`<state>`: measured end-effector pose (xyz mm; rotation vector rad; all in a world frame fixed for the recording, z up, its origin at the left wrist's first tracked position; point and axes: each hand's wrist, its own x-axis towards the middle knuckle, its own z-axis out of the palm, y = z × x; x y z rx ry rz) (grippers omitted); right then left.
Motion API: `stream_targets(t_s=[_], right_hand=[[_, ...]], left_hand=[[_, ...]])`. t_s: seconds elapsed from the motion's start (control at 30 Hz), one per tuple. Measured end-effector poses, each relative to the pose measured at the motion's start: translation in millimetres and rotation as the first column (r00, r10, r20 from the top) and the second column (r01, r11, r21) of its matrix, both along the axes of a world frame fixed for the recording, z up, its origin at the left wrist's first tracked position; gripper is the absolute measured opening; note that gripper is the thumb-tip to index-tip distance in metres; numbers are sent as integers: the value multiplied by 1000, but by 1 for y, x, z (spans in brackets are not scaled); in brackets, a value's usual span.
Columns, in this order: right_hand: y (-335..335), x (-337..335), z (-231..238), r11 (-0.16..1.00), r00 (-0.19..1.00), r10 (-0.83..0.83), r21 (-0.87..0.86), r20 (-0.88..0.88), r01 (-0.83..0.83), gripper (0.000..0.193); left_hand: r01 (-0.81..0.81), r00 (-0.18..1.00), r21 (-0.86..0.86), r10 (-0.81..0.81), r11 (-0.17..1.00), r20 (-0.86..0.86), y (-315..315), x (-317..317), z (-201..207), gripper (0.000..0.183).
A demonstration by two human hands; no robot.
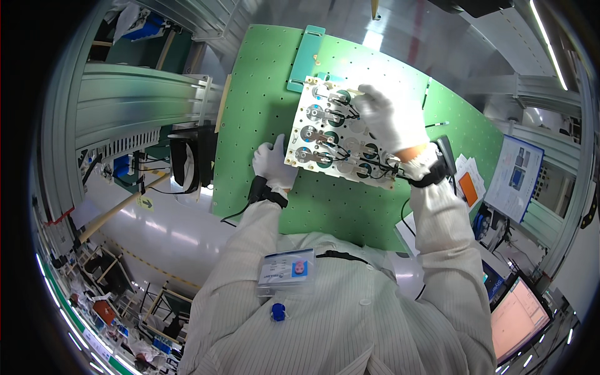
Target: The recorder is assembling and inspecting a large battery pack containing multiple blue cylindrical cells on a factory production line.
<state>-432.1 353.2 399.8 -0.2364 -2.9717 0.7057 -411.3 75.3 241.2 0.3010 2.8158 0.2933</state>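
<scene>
A factory assembly workshop; a perforated green surface (255, 87) bears a wired component board (320, 135); metal framing (134, 103) stands alongside; the floor has striped tape (150, 265) and an arrow marking (146, 204); nearby, a computer monitor (520, 317); the worker's striped smock (337, 306) carries an ID badge (285, 272).

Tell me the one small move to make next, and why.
Perhaps steady the near-left corner of the rectangular cream board with round grey and black parts using the left white-gloved hand: that hand is right beside the corner, while the right white-gloved hand is over the board's right-hand part and might nudge it.
</scene>
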Motion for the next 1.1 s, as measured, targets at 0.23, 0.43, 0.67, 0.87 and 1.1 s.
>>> stream_targets(t_s=[0.23, 0.43, 0.67, 0.87, 1.1], right_hand=[[92, 94, -16, 891, 913, -407, -218, 10, 400, 27], [106, 126, -23, 902, 932, -156, -337, 327, 270, 27], [110, 127, -36, 978, 984, -20, -202, 175, 55, 25], [111, 129, -48, 994, 991, 108, -16, 79, -107, 18], [109, 128, -54, 985, 988, 144, 83, 55, -148, 21]], left_hand=[[16, 999, 36, -15, 999, -44, -3, 1, -7, 68], [-71, 997, 70, 71, 995, -3, 7, -3, 5, 55], [-39, 993, 93, 49, 995, -105, -9, 1, -20, 51], [-17, 1000, 94, 18, 995, -12, -12, -7, -23, 53], [-95, 995, 81, 91, 992, 51, -17, -2, -40, 60]])
